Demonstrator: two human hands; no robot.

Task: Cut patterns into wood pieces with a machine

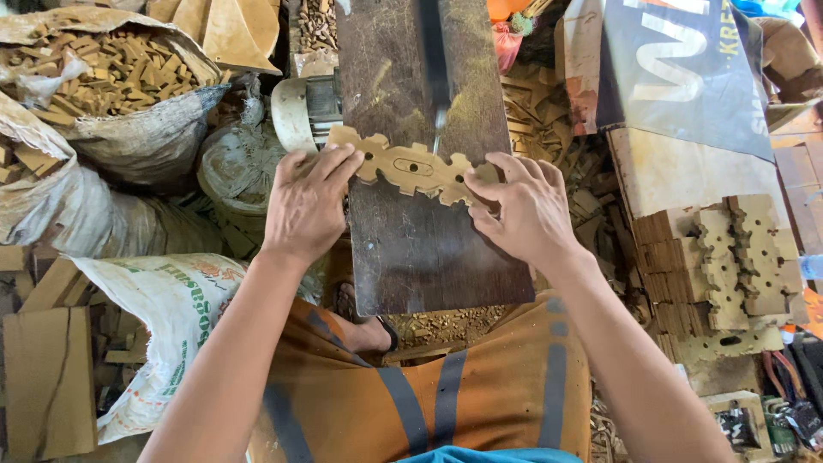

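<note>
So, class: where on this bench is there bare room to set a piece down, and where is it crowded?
Bare: the dark board below the cutout, between the left hand and right hand. Crowded: sacks left, stacked cutouts right.

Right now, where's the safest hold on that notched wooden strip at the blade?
Grip the notched wooden strip by its two ends, from either side, as the left hand and right hand do: the blade meets its middle, so fingers should stay wide apart.

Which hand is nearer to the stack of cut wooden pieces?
Right. The right hand lies just left of the stack of cut wooden pieces; the left hand is farther left.
</note>
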